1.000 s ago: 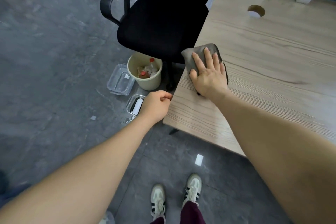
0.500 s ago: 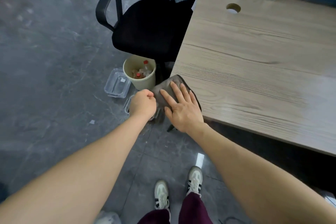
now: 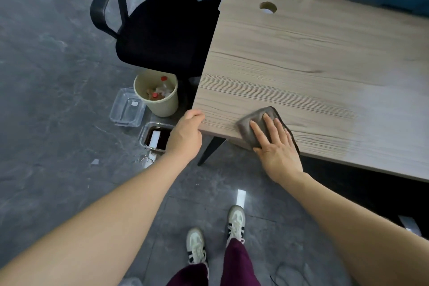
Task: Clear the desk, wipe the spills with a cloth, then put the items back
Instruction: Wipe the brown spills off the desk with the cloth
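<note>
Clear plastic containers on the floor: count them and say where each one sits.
2. One empty clear container lies just left of the beige bin. The other container, holding dark liquid, sits nearer the person, beside the left hand. More may be hidden under the desk.

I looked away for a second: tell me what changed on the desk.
The right hand slid the cloth from the desk's left edge to the near corner, then rightward along the near edge. The left hand stayed curled at the corner. Bin and containers unmoved.
</note>
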{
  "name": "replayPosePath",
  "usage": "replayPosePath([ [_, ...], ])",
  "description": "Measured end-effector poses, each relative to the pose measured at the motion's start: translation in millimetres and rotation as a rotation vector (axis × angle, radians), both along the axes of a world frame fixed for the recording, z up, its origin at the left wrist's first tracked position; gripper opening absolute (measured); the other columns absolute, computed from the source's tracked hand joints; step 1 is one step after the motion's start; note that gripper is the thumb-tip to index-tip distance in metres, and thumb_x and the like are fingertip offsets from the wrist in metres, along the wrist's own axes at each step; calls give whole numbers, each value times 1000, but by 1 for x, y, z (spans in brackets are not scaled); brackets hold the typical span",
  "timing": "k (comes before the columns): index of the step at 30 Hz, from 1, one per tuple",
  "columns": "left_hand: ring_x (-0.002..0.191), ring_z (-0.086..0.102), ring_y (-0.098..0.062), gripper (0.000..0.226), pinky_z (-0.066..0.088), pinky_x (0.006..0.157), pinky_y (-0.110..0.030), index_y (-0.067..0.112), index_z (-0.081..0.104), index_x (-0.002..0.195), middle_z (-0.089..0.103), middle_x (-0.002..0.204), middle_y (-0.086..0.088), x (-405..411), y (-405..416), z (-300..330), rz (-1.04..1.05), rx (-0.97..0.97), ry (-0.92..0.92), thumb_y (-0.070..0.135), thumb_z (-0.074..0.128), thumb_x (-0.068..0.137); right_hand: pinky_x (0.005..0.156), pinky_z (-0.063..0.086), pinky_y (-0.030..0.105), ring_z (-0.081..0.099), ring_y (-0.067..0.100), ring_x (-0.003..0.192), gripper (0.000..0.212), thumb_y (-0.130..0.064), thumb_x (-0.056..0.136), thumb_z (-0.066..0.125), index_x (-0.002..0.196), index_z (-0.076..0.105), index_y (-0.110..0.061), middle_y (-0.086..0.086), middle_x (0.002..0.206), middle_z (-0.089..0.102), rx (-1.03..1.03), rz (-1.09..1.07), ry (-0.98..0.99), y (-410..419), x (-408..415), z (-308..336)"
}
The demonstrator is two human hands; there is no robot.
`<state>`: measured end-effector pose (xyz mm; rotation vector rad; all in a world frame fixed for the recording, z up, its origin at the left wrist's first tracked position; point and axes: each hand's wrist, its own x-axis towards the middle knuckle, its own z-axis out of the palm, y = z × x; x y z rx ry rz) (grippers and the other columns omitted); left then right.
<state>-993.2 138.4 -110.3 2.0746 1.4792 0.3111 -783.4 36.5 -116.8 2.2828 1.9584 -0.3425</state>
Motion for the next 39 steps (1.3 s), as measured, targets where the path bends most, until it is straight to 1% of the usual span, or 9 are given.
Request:
replayPosePath([
  [9, 118, 50, -20, 38, 42, 93, -29, 3, 61, 119, 44, 140, 1, -3, 6, -9, -25, 94, 31, -8, 44, 86, 118, 8, 41, -5, 31, 146, 68, -16, 97, 44, 150, 4, -32, 0, 159, -10, 96, 57, 77, 58, -89, 2],
  [14, 109, 52, -15, 39, 32, 77, -18, 15, 57, 119, 48, 130, 4, -1, 2, -16, 27, 64, 83, -2, 46, 86, 112, 27, 36, 7, 24, 147, 73, -30, 94, 55, 150, 9, -36, -5, 159, 3, 108, 115, 77, 30, -38, 6],
  [19, 105, 53, -19, 35, 45, 81, -30, 12, 54, 118, 47, 126, 0, 4, 1, -10, 65, 5, 43, -4, 47, 87, 104, 38, 40, 10, 23, 146, 69, -34, 93, 54, 149, 14, -37, -6, 159, 7, 42, -77, -8, -14, 18, 16],
  [23, 101, 55, -21, 36, 45, 79, -33, 15, 50, 119, 48, 122, -2, 5, -1, -4, 107, -39, 12, -3, 47, 88, 107, 32, 44, 8, 34, 145, 61, -24, 98, 46, 149, 13, -31, 1, 160, 0, 20, -139, -49, -2, -10, 16],
  [27, 100, 53, -18, 34, 40, 73, -28, 17, 51, 115, 48, 121, 2, 5, 1, -6, 105, -45, 44, -1, 47, 86, 109, 28, 47, 6, 41, 143, 62, -18, 98, 42, 150, 8, -26, 7, 159, -7, 10, -13, -2, 34, -57, 17],
  [30, 105, 51, -21, 31, 43, 77, -30, 12, 51, 116, 45, 125, 0, 9, 2, -5, 63, -31, 146, 4, 49, 87, 114, 21, 51, 4, 45, 142, 66, -17, 98, 41, 151, 2, -22, 12, 158, -10, 10, 63, 6, 45, -68, 16],
  [33, 106, 49, -27, 28, 48, 78, -42, 6, 51, 117, 38, 134, -1, 20, -7, 3, 27, 31, 326, 10, 48, 89, 116, 15, 47, 0, 40, 144, 66, -20, 100, 37, 151, -5, -24, 10, 158, -13, 15, 127, 32, 34, -45, 11],
  [36, 123, 39, -27, 43, 45, 91, -43, 11, 43, 133, 33, 143, -2, 44, -18, 14, 44, 84, 412, 12, 48, 91, 116, 11, 46, -2, 38, 145, 67, -23, 101, 36, 151, -8, -27, 7, 158, -14, 26, 128, 51, 16, -12, 6],
  [39, 134, 30, -26, 54, 31, 108, -37, 12, 34, 143, 32, 147, -6, 80, -29, 17, -18, 137, 382, 10, 48, 91, 116, 11, 46, -1, 36, 145, 67, -26, 101, 37, 150, -9, -30, 5, 159, -13, 50, 106, 46, -8, 27, 1],
])
